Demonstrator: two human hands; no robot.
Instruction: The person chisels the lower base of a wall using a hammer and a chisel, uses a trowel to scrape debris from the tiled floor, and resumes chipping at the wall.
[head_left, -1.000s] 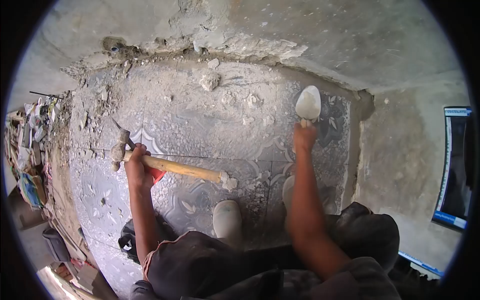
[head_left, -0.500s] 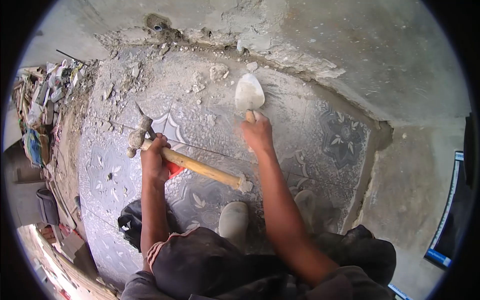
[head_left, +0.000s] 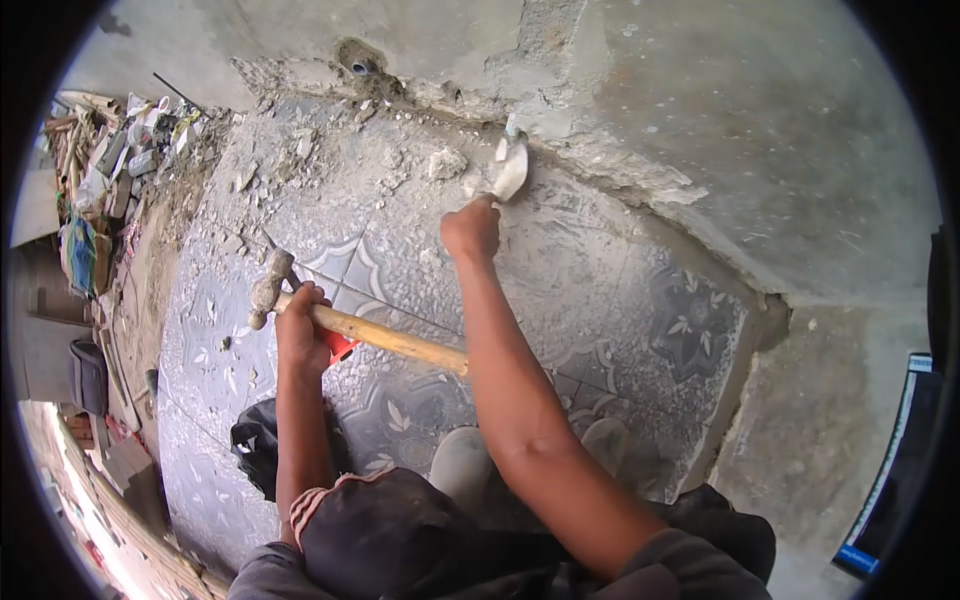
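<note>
My left hand (head_left: 303, 332) is closed round a wooden-handled hammer (head_left: 385, 338), together with a dark pointed tool and something red under the palm. The hammer's head points left, and my right forearm hides the end of its handle. My right hand (head_left: 470, 230) grips a trowel (head_left: 513, 170) by its handle. Its pale blade is tilted on edge near the base of the broken wall, beside a lump of rubble (head_left: 447, 163). Dust and grit lie over the patterned floor tiles (head_left: 400, 400).
A chipped wall (head_left: 660, 120) runs along the far side, with a pipe end (head_left: 362, 68) in a hole. Debris (head_left: 110, 160) is heaped at the left. A black bag (head_left: 256, 446) lies by my left forearm. A dark screen-like panel (head_left: 893, 470) stands at the right.
My right hand has moved left and the trowel has gone from flat at the right to tilted near the wall. The view has shifted; my left hand still holds the hammer.
</note>
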